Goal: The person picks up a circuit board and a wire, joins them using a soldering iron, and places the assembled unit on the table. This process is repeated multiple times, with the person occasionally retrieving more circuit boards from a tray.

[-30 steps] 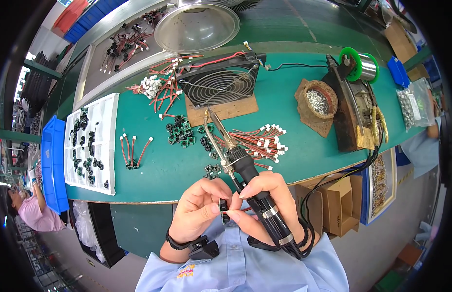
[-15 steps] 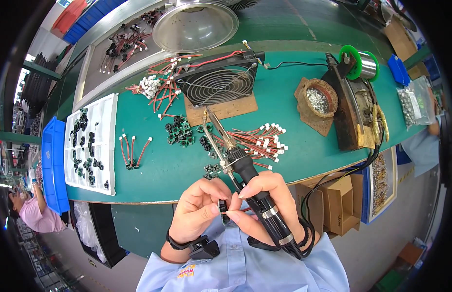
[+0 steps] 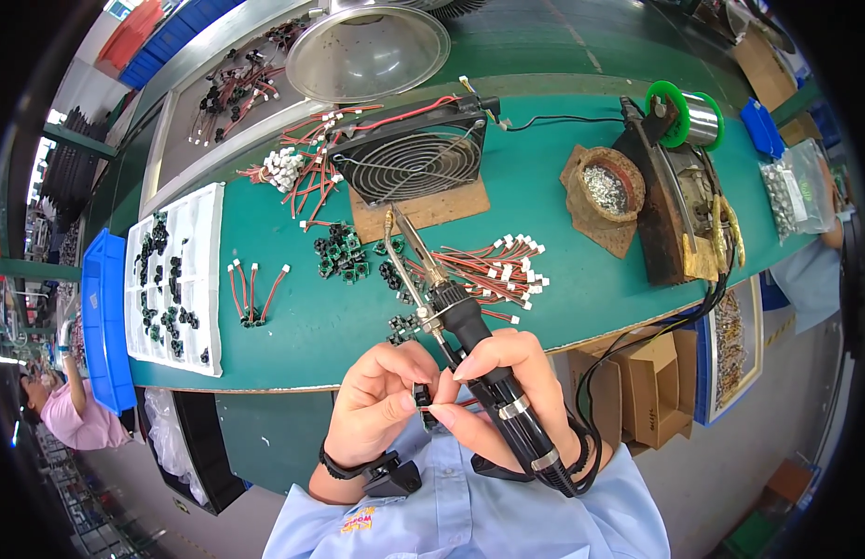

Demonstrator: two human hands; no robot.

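Close to my chest, my left hand [image 3: 372, 401] pinches a small black part with a green circuit board [image 3: 422, 395] between thumb and fingers. My right hand [image 3: 535, 373] is wrapped round a black soldering iron [image 3: 465, 317] with a metal solder-feed tube alongside; its tip points away over the bench. The right thumb and a finger reach to the small part, where a short piece of red wire [image 3: 469, 402] shows. Fingers hide most of the joint. Beyond the hands lie several black-and-green parts [image 3: 341, 253] and a fan of red-and-black leads with white connectors [image 3: 502, 270].
A grilled fan [image 3: 409, 166] stands on a board at the back. To the right are a solder-dross bowl [image 3: 607, 186], an iron stand [image 3: 660, 200] and a green solder spool [image 3: 684, 116]. At left sit a white tray [image 3: 204, 279], a blue bin [image 3: 106, 321] and several finished-looking leads [image 3: 255, 296].
The view has shifted very slightly. Both hands keep nearly the same pose, still holding the small part and the soldering iron.
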